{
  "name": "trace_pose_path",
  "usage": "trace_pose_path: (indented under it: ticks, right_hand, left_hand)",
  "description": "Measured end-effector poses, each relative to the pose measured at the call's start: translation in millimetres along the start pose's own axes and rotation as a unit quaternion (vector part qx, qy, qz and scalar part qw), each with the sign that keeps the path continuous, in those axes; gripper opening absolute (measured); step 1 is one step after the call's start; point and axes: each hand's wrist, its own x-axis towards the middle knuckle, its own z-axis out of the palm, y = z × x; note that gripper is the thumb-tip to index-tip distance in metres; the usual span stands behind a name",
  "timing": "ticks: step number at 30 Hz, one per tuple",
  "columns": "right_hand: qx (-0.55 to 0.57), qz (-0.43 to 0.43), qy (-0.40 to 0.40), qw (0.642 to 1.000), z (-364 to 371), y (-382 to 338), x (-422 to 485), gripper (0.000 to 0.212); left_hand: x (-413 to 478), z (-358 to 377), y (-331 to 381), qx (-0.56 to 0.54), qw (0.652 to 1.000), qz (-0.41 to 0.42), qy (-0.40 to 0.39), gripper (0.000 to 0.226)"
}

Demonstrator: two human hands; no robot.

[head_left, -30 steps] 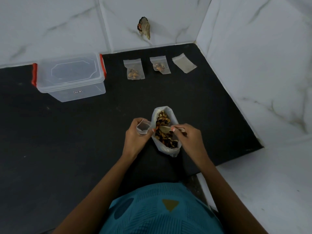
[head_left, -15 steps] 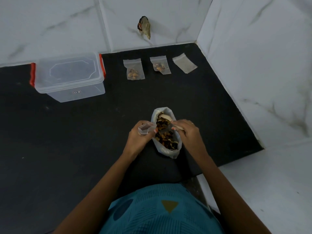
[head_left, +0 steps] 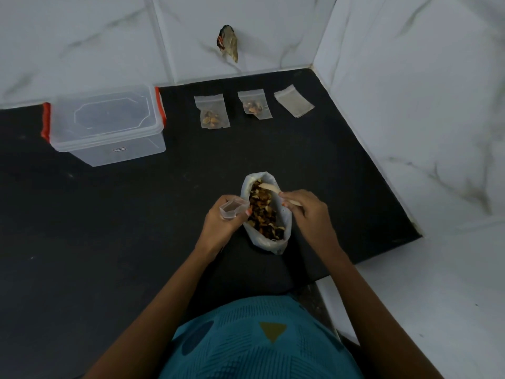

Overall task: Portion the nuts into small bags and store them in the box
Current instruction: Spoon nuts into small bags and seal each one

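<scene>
The black worktop point(head_left: 109, 242) carries everything in a spread that suits the job: the clear box point(head_left: 109, 124) with red latches sits at the far left by the wall, its lid on, out of the way until there are bags to store, so it will probably need opening first. Nearest the person stands the large bag point(head_left: 284, 214), its mouth folded wide so it keeps upright and the nuts point(head_left: 262, 214) inside are easy to reach. The left grip point(head_left: 221, 222) is curled round an open small bag point(head_left: 229, 210) and holds it just beside the large bag's rim, mouth up, most likely so a scoop has only a short way to travel and spills fall back in. The right grip point(head_left: 306, 212) pinches a pale spoon point(head_left: 269, 187) by its handle, with the bowl down among the nuts at the far end of the large bag; this looks like the scooping step of one more portion. Along the back wall two filled small bags point(head_left: 211, 112) lie side by side, apart from each other, and a flat bag point(head_left: 293, 103) to their right seems empty, waiting its turn
</scene>
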Motion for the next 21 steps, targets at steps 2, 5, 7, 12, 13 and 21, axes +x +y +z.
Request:
trace_pose_path:
  ticks: [2,5,7,12,13,21]
  right_hand:
    - [-0.010,0.003,-0.025,1.000,9,1,2,0.023]
    - [-0.006,-0.013,-0.032,0.999,10,2,-5,0.024]
    - [-0.001,-0.015,-0.028,0.999,4,3,-13,0.028]
    - [0.027,-0.006,0.010,1.000,-10,5,-24,0.024]
    - [0.027,0.001,0.027,0.999,-12,5,-23,0.021]
    - [-0.005,0.077,0.041,0.996,-2,-3,-21,0.015]
  left_hand:
    - [0,0,0,0.002,1.000,0.001,-0.003,0.021]
    - [0,0,-1,0.002,1.000,0.006,-0.002,0.020]
    - [0,-1,-2,0.002,1.000,0.006,-0.004,0.021]
    - [-2,0,-1,0.002,1.000,0.007,-0.015,0.025]
    - [-3,-1,-1,0.004,1.000,0.010,-0.011,0.028]
    - [-9,-4,-1,0.019,0.999,-0.010,-0.024,0.026]
